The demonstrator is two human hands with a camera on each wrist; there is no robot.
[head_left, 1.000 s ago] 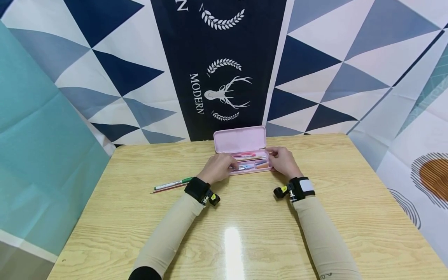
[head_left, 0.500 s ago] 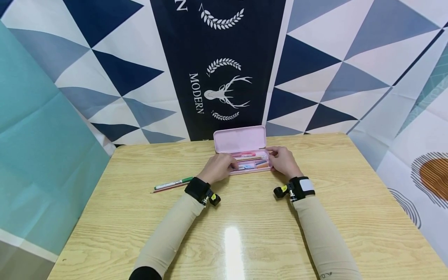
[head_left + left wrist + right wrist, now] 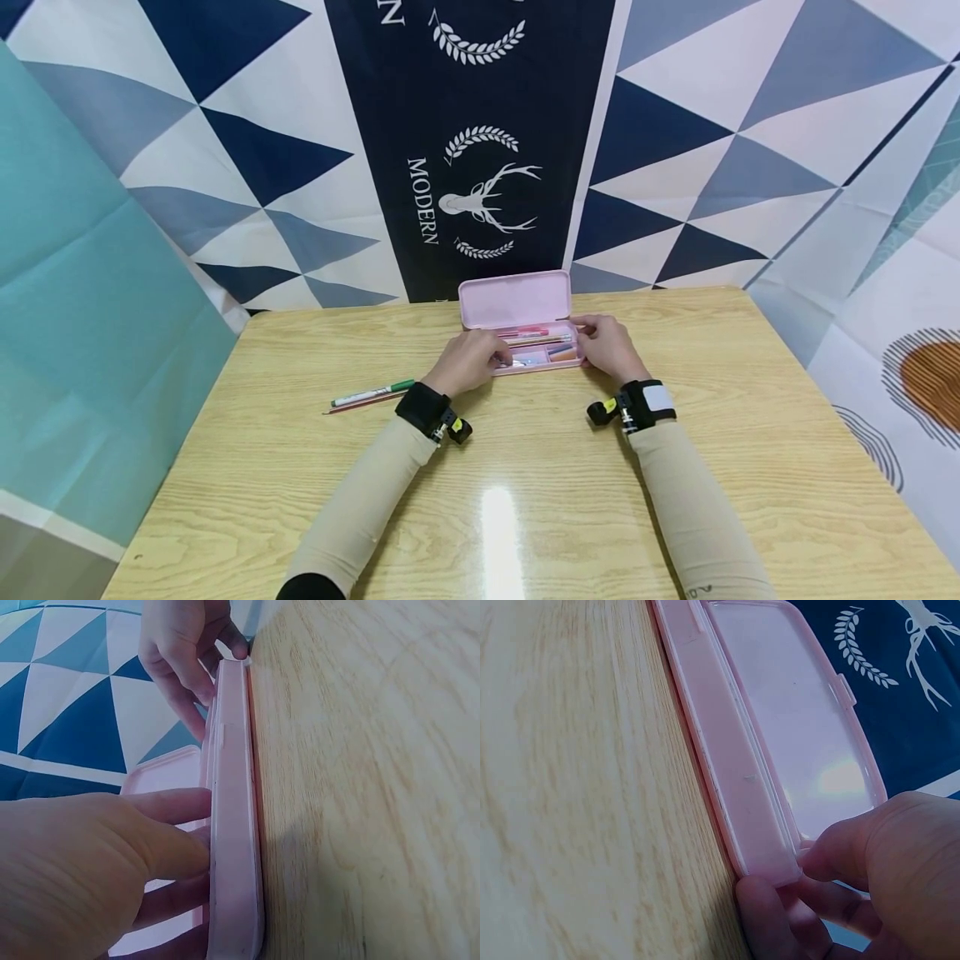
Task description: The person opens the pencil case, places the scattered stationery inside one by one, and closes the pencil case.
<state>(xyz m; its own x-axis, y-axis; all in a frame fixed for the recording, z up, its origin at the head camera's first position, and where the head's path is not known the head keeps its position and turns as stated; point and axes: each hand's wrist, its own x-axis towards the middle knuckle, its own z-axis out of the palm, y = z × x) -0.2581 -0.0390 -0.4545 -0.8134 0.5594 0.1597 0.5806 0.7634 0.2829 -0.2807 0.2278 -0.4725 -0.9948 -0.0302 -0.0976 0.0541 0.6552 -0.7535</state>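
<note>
A pink pencil case (image 3: 536, 369) lies on the table with its lid (image 3: 514, 301) raised against the backdrop. Pencils (image 3: 536, 340) and a pink-red pen (image 3: 528, 332) lie in its rear section. The front section has a divider, with short orange and blue pieces (image 3: 561, 353) at the right. My left hand (image 3: 467, 361) reaches over the front wall into the left of that section, beside a small silvery-blue item (image 3: 522, 363). Its fingertips are hidden behind the wall in the left wrist view, so I cannot tell what they hold. My right hand (image 3: 609, 348) grips the case's right end between thumb and fingers.
Left of the case, a green-capped white marker (image 3: 371, 393) and a dark red pencil (image 3: 365, 403) lie side by side on the wooden table (image 3: 570, 500). A patterned cloth backdrop (image 3: 480, 108) rises right behind the table's far edge.
The silvery-blue item by my left fingertips has shifted, and more of the front section's pink floor shows. My right hand keeps its grip on the case's end.
</note>
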